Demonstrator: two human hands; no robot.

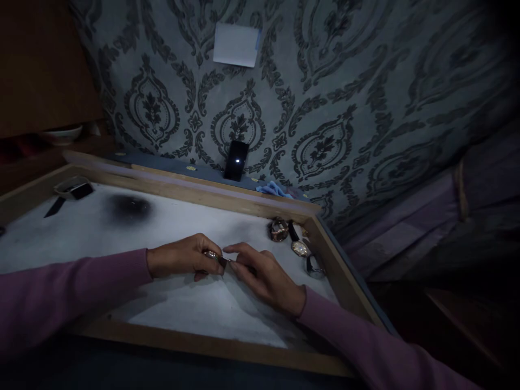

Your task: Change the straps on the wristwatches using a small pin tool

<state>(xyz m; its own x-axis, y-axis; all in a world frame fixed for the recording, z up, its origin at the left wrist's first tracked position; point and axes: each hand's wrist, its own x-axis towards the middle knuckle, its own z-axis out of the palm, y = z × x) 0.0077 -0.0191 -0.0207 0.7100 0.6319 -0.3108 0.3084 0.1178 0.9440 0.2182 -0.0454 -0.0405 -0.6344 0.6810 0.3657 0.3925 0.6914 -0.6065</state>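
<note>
My left hand [182,257] is closed around a wristwatch [211,255] with a shiny, sparkling case, held over the white floor of the tray. A short dark piece, apparently its strap, sticks out past the fingers toward the right. My right hand [268,276] meets it there, thumb and forefinger drawn close together at the strap's end. A thin bright bit shows at those fingertips, too small to name. The fingers cover most of the watch.
Several watches, one a gold-faced watch [300,248], lie along the right side of the wooden-rimmed tray [211,342]. At its far left sits a roundish container [73,187]. Behind the rim are a phone [236,160] leaning on the wall and a blue cloth [274,189].
</note>
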